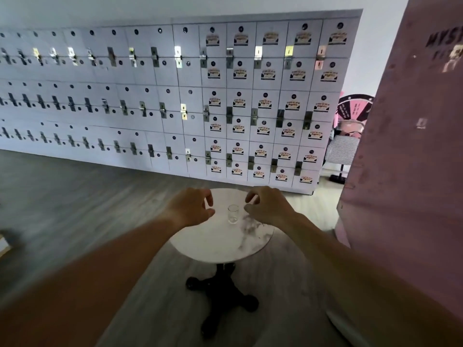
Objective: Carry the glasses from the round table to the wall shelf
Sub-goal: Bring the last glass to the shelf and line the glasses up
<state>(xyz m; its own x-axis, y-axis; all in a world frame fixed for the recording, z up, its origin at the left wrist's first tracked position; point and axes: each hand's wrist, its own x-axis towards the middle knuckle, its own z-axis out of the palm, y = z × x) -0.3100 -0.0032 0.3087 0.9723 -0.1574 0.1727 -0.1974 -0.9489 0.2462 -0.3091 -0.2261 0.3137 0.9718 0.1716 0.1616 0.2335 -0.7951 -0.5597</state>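
Note:
One small clear glass (233,213) stands upright near the middle of the round white marble table (213,246). My left hand (191,209) hovers over the table just left of the glass, fingers curled and apart, holding nothing. My right hand (268,205) hovers just right of the glass, fingers bent and apart, not touching it. Both arms reach forward from the bottom of the view. No wall shelf is in sight.
The table stands on a black cross-shaped iron foot (221,294) on a grey wood floor. A long wall of white lockers (175,96) runs behind it. A pink panel (406,159) rises close on the right; a chair (342,149) stands beyond it.

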